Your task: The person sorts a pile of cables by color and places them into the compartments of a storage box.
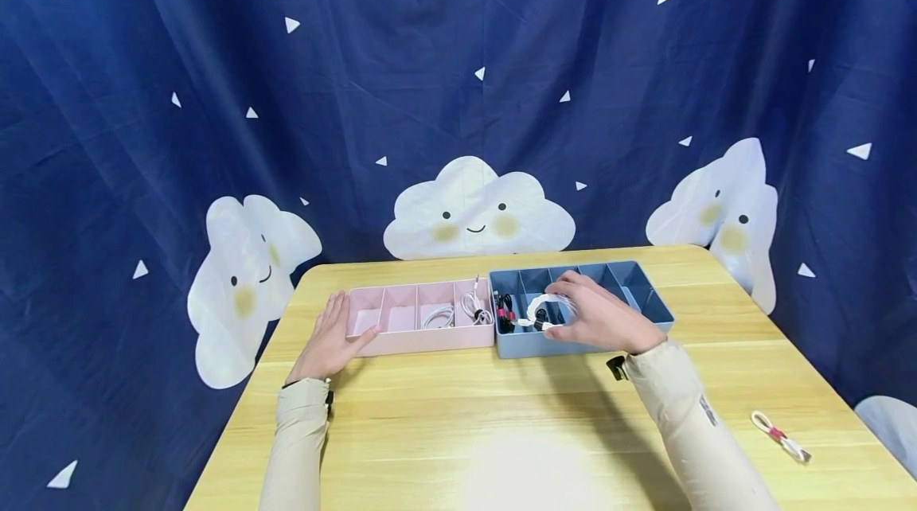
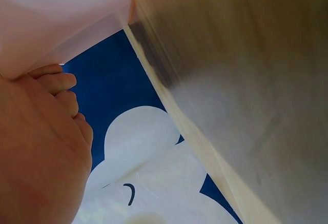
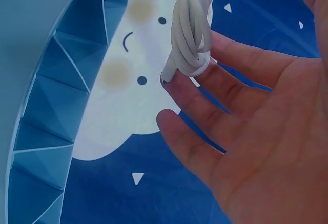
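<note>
My right hand (image 1: 605,316) grips a coiled white cable (image 3: 192,34) above the blue divided box (image 1: 548,346). In the head view, the coil hangs between thumb and fingers, over the box's left compartments. The right wrist view shows the bundled loops against the fingertips and a plug end by one finger. My left hand (image 1: 329,340) rests at the left end of the pink divided box (image 1: 423,343), its thumb along the front and the other fingers on the end wall. In the left wrist view, part of the palm (image 2: 41,147) lies against the pink wall.
White cables (image 1: 474,309) lie in the pink box's right compartments; black cables with red ties (image 1: 505,312) fill the blue box's left one. Both boxes stand side by side near the table's back edge. A folded white cable with a red tie (image 1: 777,434) lies at the right.
</note>
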Motion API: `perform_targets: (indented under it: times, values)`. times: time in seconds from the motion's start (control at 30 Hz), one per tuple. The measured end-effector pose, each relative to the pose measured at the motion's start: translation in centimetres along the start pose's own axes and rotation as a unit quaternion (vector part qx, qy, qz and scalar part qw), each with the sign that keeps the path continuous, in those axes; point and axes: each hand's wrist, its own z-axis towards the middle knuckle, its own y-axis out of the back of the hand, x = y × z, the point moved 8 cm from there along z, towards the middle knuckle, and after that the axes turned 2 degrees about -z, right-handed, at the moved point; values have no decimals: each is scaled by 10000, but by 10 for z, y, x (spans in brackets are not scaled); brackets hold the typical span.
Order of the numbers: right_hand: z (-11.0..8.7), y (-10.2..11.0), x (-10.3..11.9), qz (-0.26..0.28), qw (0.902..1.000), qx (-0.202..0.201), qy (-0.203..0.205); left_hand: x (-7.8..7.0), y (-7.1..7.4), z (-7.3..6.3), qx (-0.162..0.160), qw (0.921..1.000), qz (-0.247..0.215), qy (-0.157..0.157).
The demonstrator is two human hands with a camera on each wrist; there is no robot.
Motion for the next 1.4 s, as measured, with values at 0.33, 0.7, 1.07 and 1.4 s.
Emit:
perform_targets:
  times: [0.33, 0.7, 1.07, 1.4]
  values:
    - [10, -1, 7, 81, 9999, 53, -39, 1, -1, 1, -19, 10000, 4, 0]
    - [20, -3, 11, 158, 9999, 58, 29, 2, -1, 1, -30, 10000, 14, 9]
    - [32, -7, 18, 232, 9995, 203, -38, 5, -2, 1, -7, 10000, 45, 30]
    - [43, -10, 26, 176, 9996, 156, 145, 6, -3, 2, -43, 10000, 66, 5]
